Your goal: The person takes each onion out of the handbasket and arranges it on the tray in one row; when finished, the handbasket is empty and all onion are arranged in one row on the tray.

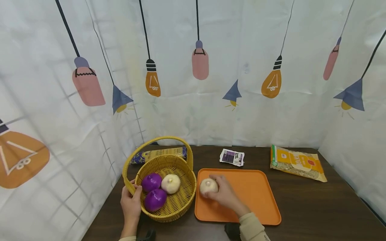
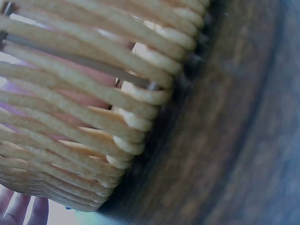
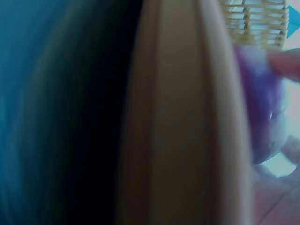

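Observation:
In the head view, my left hand [image 1: 131, 204] grips the left side of a yellow wicker basket [image 1: 181, 209], thumb at the rim by the foot of its tall handle. Inside lie two purple onions [image 1: 155, 199] and a white onion [image 1: 171, 183]. My right hand [image 1: 225, 194] holds another white onion [image 1: 208, 186] over the left part of an orange tray [image 1: 250, 190], fingers and thumb around its right side. The right wrist view shows the held onion [image 3: 262, 108] with a purple cast. Close-up basket weave [image 2: 70, 108] fills much of the left wrist view, fingertips [image 2: 18, 208] below it.
A long blue-and-yellow packet [image 1: 163, 154] lies behind the basket. A small white-and-purple sachet [image 1: 232, 157] is behind the tray, and a yellow bag of grain-like food [image 1: 297, 163] at the back right. A patterned curtain [image 1: 193, 113] hangs behind the dark table [image 1: 325, 207].

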A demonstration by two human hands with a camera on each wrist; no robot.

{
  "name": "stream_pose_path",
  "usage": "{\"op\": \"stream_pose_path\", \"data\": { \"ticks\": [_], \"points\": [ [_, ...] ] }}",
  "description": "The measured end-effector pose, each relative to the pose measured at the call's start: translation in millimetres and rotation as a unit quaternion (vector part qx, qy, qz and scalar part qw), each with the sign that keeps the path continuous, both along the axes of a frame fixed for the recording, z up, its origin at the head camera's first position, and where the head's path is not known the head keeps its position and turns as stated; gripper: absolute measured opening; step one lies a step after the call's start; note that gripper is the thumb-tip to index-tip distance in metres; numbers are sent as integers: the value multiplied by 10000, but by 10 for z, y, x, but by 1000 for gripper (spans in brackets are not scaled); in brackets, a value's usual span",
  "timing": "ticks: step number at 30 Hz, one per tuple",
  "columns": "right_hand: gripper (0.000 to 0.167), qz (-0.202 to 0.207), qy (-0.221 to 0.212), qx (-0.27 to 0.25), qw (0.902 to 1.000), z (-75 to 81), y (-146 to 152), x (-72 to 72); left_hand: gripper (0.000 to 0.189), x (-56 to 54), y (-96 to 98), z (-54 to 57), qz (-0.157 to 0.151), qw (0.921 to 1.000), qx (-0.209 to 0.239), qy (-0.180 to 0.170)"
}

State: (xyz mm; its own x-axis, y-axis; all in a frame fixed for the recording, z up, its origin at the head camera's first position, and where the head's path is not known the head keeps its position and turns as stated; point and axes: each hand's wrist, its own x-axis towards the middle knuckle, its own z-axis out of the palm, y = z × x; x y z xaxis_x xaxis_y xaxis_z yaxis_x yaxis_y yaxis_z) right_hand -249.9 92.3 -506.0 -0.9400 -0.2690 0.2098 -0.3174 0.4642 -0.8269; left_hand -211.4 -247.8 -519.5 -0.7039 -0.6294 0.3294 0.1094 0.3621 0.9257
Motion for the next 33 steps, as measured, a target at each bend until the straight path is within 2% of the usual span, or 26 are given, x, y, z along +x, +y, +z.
{"op": "stream_pose_path", "data": {
  "ticks": [3, 8, 17, 23, 28, 33],
  "points": [
    [69, 11, 25, 25, 10000, -41, -12, -28, 20, -25, 0, 3, 4, 10000, -30, -1],
    [68, -90, 111, -39, 9999, -101, -34, -9, 19, 10, -15, -15, -9, 10000, -78, 6],
    [64, -353, 388, 229, 9984, -103, 10, -42, 19, 13, 1, 24, -67, 10000, -72, 13],
    [64, -386, 245, 115, 9989, -114, 36, -91, 20, 4, 10, 39, -54, 10000, -56, 21],
    [64, -452, 428, 93, 9980, -120, 43, -91, 16, -4, 6, 28, -146, 9997, -40, 175],
    [66, -527, 570, 191, 9968, -141, 38, -82, 15, 1, 2, 18, -137, 9998, -26, 168]
  ]
}}
